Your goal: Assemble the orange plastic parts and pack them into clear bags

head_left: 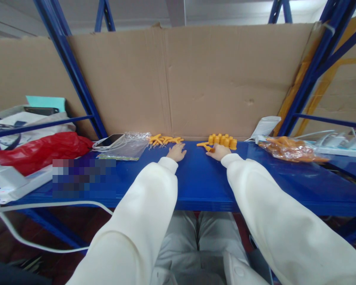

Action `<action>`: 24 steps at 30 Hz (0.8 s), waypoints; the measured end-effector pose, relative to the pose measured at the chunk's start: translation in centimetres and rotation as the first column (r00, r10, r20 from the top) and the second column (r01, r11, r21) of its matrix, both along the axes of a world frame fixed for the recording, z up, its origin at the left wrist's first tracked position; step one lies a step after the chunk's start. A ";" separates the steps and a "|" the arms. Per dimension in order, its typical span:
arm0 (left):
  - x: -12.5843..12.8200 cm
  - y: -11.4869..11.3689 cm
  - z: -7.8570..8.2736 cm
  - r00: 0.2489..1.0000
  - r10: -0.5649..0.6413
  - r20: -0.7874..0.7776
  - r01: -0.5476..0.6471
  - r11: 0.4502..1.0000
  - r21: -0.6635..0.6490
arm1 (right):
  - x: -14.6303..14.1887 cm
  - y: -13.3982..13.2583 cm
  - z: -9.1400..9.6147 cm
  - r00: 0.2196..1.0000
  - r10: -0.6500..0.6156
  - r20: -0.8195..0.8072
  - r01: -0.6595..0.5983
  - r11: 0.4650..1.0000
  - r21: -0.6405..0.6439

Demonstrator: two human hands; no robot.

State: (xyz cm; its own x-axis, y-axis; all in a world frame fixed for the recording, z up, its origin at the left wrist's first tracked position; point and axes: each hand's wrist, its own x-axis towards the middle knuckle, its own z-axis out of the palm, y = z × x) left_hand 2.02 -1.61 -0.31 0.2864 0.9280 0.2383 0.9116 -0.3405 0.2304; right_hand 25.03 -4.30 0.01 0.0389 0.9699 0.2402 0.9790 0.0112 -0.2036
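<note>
My left hand (177, 152) rests on the blue tabletop with its fingers spread and nothing in them. Just beyond and to the left of it lie several yellow branched plastic pieces (166, 140), with small metal chains or hooks at their near side. My right hand (218, 152) is closed at the near edge of a cluster of short, upright yellow pieces (222, 139). Its thumb and fingers appear to grip one yellow branched piece (203, 145), which points out to the left; the gripped end is partly hidden.
A clear plastic bag (130, 148) and a phone (110, 140) lie left, beside a red bag (47, 150). On the right are a wrapped orange bag (293, 149) and a white power strip (341, 148). A cardboard wall (195, 79) stands behind the blue table (206, 186), between blue posts.
</note>
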 end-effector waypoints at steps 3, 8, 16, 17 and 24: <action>0.2 -0.3 0.0 0.996 0.004 -0.094 -0.017 0.991 -0.132 | -0.1 -0.2 0.2 1.000 0.002 0.004 -0.002 1.000 -0.028; 0.5 -0.5 0.2 0.990 -0.016 -0.138 -0.005 0.989 -0.147 | -0.1 -0.5 0.5 1.000 0.011 0.004 -0.011 0.998 -0.057; 0.7 -0.5 0.5 0.989 -0.103 -0.103 0.094 0.992 -0.087 | -0.2 -1.0 0.8 1.000 0.029 -0.008 -0.029 0.998 -0.062; 0.8 -0.5 0.5 0.989 -0.118 -0.088 0.112 0.991 -0.071 | -0.2 -0.9 0.8 0.999 0.032 -0.010 -0.032 0.997 -0.066; 1.0 0.1 0.3 0.976 -0.188 0.113 0.179 0.980 0.087 | 0.1 -0.3 0.5 0.997 0.048 -0.052 -0.051 0.997 -0.061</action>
